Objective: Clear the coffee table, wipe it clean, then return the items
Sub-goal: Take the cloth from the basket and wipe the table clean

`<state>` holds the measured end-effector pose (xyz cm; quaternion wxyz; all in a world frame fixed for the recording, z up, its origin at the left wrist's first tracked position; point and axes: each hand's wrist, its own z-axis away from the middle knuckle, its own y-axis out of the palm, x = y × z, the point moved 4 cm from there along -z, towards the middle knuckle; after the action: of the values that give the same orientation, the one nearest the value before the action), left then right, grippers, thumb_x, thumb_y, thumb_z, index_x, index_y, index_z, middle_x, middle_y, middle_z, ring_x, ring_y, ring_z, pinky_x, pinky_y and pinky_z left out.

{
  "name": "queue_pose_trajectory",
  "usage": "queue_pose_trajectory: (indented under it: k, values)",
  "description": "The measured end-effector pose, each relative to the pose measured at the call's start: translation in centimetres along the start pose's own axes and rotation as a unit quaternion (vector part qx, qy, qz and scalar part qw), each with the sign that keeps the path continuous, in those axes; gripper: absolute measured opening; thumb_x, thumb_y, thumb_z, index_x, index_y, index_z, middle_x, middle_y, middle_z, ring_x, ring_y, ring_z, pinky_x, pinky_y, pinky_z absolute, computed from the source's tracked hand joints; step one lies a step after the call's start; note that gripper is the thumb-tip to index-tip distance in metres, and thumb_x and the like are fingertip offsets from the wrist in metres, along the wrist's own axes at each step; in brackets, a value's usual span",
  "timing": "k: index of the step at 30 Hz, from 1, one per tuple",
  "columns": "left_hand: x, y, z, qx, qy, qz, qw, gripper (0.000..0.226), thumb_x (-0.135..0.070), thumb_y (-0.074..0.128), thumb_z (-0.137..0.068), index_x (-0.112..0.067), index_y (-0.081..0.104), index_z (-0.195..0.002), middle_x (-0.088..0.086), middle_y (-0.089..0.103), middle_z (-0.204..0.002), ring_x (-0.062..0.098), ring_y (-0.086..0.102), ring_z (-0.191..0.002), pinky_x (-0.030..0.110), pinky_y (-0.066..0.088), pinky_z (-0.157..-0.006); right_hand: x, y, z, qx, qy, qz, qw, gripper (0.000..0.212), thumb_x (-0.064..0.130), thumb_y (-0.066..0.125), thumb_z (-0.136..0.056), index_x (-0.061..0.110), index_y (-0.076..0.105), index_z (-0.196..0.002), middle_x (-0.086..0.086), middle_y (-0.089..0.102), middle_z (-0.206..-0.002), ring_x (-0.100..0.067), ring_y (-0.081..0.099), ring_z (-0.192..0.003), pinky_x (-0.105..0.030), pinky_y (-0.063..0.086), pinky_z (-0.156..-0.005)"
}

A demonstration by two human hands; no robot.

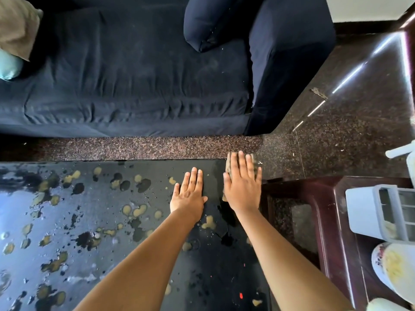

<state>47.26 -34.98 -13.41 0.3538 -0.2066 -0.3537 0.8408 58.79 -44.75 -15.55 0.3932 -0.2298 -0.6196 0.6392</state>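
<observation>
Counter (94,221): black, glossy, wet, reflecting light at the left; scattered over it are many tan-yellow blotches and beads of water, densest left and centre, too many and too merged to count exactly. A small red fleck lies near the close edge. Beyond the counter's far edge runs a strip of speckled brown floor (139,148), then one dark navy sofa (125,86) with a wrinkled seat cover. On the sofa: one navy cushion (215,23) at the right arm, one tan cushion (18,25) and one pale teal cushion (7,65) at the far left; three cushions in all. Right of the sofa the polished dark stone floor shows bright streaks of reflected light and one small scrap of debris. At right, just beside the counter, stands one dark reddish wooden side table (332,232); on it one white compartmented organiser (381,212) and one white vessel with yellowish residue (395,265), with other white items cut off by the frame edge. Two bare hands, both flat, fingers extended. Left hand (189,194): palm down on the bare counter, grip wide, holding nothing. Right hand (243,187): pressed flat on one brownish cloth or sponge (229,163) at the counter's far right corner; grip spread, pressing rather than clasping. The pad shows only at the fingertips and below the thumb side.
</observation>
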Motion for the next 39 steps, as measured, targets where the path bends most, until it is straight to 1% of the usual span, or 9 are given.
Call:
queue_pose_trajectory:
  k: [2,7,9,14,19,21,27,34,39]
  values:
    - [0.1,0.0,0.1,-0.001,-0.003,0.003,1.0,0.071,-0.033,0.03,-0.104,-0.017,-0.024,-0.147,-0.003,-0.03,-0.155,0.016,-0.021,-0.145,0.04,-0.003,-0.119,1.9,0.2,-0.3,-0.001,-0.026,-0.012,1.0,0.06,0.043,0.027,-0.095,0.02,0.023,-0.151,-0.001,0.024,-0.157,-0.021,0.019,-0.145,-0.05,0.017,-0.113]
    - [0.1,-0.3,0.3,0.004,-0.005,0.003,1.0,0.071,-0.032,0.029,-0.104,-0.016,-0.026,-0.146,-0.003,-0.031,-0.154,0.015,-0.022,-0.144,0.039,-0.005,-0.119,-0.9,0.2,4.3,0.057,-0.293,0.031,0.954,0.061,0.041,0.033,-0.095,0.025,0.02,-0.152,0.006,0.019,-0.158,-0.013,0.011,-0.146,-0.047,0.026,-0.114]
    - [0.0,-0.2,0.2,0.012,-0.008,-0.005,1.0,0.071,-0.032,0.028,-0.104,-0.016,-0.027,-0.146,-0.003,-0.032,-0.154,0.015,-0.022,-0.144,0.039,-0.005,-0.119,-2.8,0.0,3.7,0.04,-0.263,0.036,0.963,0.06,0.041,0.032,-0.095,0.025,0.021,-0.151,0.007,0.019,-0.158,-0.012,0.013,-0.146,-0.049,0.029,-0.113]
    - [0.0,-0.1,0.0,0.018,-0.011,-0.018,1.0,0.07,-0.034,0.026,-0.104,-0.016,-0.029,-0.145,-0.003,-0.035,-0.152,0.015,-0.025,-0.143,0.039,-0.007,-0.118,0.9,0.0,-0.3,-0.001,-0.027,-0.014,1.0,0.059,0.041,0.027,-0.095,0.019,0.027,-0.15,0.0,0.026,-0.156,-0.02,0.021,-0.145,-0.049,0.021,-0.113]
    - [0.0,-0.2,0.1,0.014,-0.009,-0.017,1.0,0.071,-0.034,0.026,-0.104,-0.016,-0.028,-0.145,-0.003,-0.034,-0.153,0.015,-0.024,-0.143,0.038,-0.008,-0.117,-0.6,0.2,3.2,0.051,-0.277,0.033,0.959,0.06,0.041,0.032,-0.096,0.024,0.019,-0.151,0.005,0.017,-0.159,-0.014,0.011,-0.147,-0.048,0.024,-0.115]
    - [0.0,-0.2,0.1,0.019,-0.009,-0.015,1.0,0.07,-0.033,0.026,-0.104,-0.015,-0.028,-0.145,-0.002,-0.033,-0.153,0.015,-0.024,-0.144,0.038,-0.007,-0.118,-3.1,-0.2,4.0,0.057,-0.317,0.041,0.946,0.059,0.041,0.033,-0.095,0.027,0.02,-0.151,0.007,0.019,-0.158,-0.012,0.011,-0.146,-0.047,0.026,-0.115]
    - [0.0,-0.1,0.0,0.024,-0.011,-0.034,0.999,0.071,-0.035,0.026,-0.104,-0.015,-0.029,-0.144,-0.002,-0.034,-0.152,0.015,-0.024,-0.143,0.038,-0.008,-0.117,-0.1,0.1,0.1,-0.012,0.008,-0.013,1.0,0.059,0.042,0.029,-0.096,0.02,0.022,-0.151,0.001,0.021,-0.157,-0.02,0.017,-0.146,-0.05,0.018,-0.114]
    - [-0.1,-0.6,0.2,0.042,-0.019,-0.052,0.998,0.07,-0.035,0.023,-0.104,-0.015,-0.032,-0.142,-0.002,-0.037,-0.151,0.016,-0.025,-0.143,0.039,-0.01,-0.116,-2.4,0.1,5.4,0.043,-0.306,0.027,0.951,0.06,0.039,0.037,-0.093,0.026,0.023,-0.15,0.006,0.023,-0.157,-0.012,0.016,-0.146,-0.047,0.03,-0.112]
    - [-0.1,-0.3,-0.1,0.047,-0.021,-0.055,0.997,0.07,-0.036,0.023,-0.104,-0.016,-0.032,-0.142,-0.003,-0.039,-0.15,0.015,-0.026,-0.142,0.039,-0.009,-0.117,-1.7,0.1,1.2,-0.001,-0.043,-0.004,0.999,0.058,0.04,0.029,-0.094,0.023,0.026,-0.15,0.003,0.023,-0.157,-0.018,0.017,-0.146,-0.05,0.023,-0.114]
